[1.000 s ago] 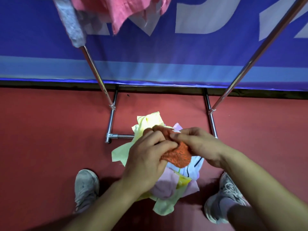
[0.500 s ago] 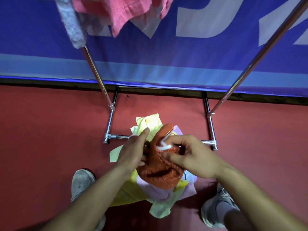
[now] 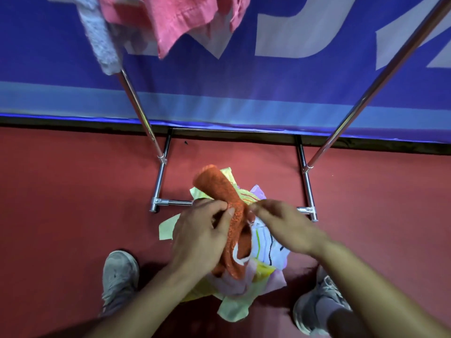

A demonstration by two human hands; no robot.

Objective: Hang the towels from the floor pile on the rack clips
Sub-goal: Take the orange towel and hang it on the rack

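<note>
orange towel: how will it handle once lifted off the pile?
Likely floppy: the orange towel bends and folds between the left hand and right hand. Probably light, held by fingertips. Its nubby terry surface should resist slipping in a grip.

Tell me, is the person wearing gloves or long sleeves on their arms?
No. The left hand and right hand are bare, without gloves, rings or a watch. Both forearms are uncovered too, with no sleeves in view. Grey sneakers are on the feet.

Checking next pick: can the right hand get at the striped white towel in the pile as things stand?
Probably yes: the right hand hovers directly over the striped white towel, which lies exposed atop the pile, but its fingers now pinch the orange towel.
</note>
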